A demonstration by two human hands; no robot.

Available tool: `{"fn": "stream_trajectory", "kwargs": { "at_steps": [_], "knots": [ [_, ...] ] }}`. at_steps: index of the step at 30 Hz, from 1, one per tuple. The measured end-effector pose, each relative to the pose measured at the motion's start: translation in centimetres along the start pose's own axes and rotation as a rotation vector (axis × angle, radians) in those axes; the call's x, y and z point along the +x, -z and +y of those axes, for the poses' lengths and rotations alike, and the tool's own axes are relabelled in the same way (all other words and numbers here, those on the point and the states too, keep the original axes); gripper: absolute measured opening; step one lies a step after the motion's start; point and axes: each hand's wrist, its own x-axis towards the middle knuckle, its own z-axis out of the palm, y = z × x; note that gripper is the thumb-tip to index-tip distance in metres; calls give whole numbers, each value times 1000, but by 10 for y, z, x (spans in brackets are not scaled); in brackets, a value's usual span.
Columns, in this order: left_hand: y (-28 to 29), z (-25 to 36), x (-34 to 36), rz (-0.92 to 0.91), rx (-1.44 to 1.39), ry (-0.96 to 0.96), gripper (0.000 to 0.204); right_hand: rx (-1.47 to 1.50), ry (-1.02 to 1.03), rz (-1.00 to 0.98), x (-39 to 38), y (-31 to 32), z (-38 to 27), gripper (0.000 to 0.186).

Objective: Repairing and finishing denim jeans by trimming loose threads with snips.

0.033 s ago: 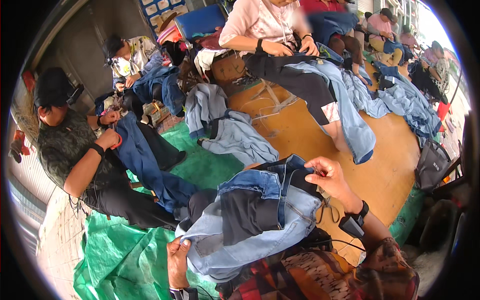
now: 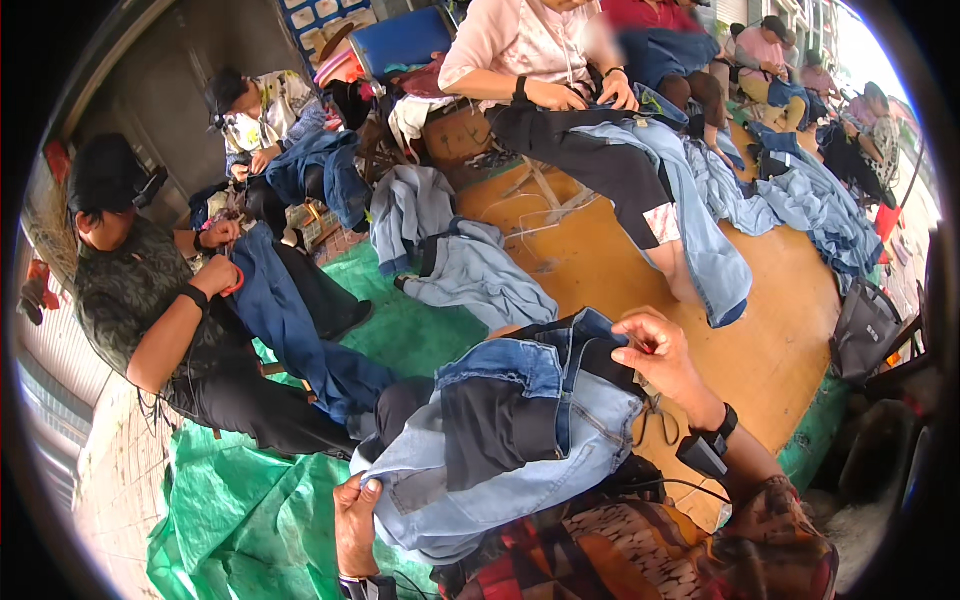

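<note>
A pair of light-blue jeans [image 2: 520, 500] with black inner panels and a darker blue waistband lies across my lap. My left hand [image 2: 355, 520] pinches the edge of the jeans at their lower left, thumb on top. By the waistband's upper right end, my right hand [image 2: 660, 358] is closed, thumb and forefinger drawn together. A small red bit shows inside its curled fingers, too little to name. Whether those fingertips also grip the cloth is hidden.
To the left, a person in a dark cap works on dark-blue jeans [image 2: 290, 320] with red-handled scissors [image 2: 234, 281]. Across from me, another handles black and light-blue jeans [image 2: 700, 230]. Grey-blue garments [image 2: 480, 275] lie on green sheeting [image 2: 240, 520] and brown board [image 2: 790, 320]. A black bag [image 2: 866, 325] stands right.
My right hand has shifted very slightly by the waistband. The jeans and my left hand look the same.
</note>
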Motion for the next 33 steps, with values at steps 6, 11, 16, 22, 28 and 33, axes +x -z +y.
{"fn": "stream_trajectory", "kwargs": {
  "at_steps": [6,11,16,22,28,33],
  "knots": [
    [-3,8,-9,18,11,2,35,-119,263,-195,-28,-15,-43,30],
    [-5,7,-7,-20,-8,-2,33,-256,492,-454,-45,-50,-35,33],
    [-2,13,-12,-26,32,6,32,-466,617,-492,-39,-59,-39,28],
    [-7,15,-7,-6,54,-4,30,-448,642,-461,-36,-66,-32,24],
    [-8,29,6,-35,126,-99,33,-187,259,-30,7,-49,-56,20],
    [-44,78,33,130,263,-94,25,-183,171,285,75,-61,-46,18]
  ]
}}
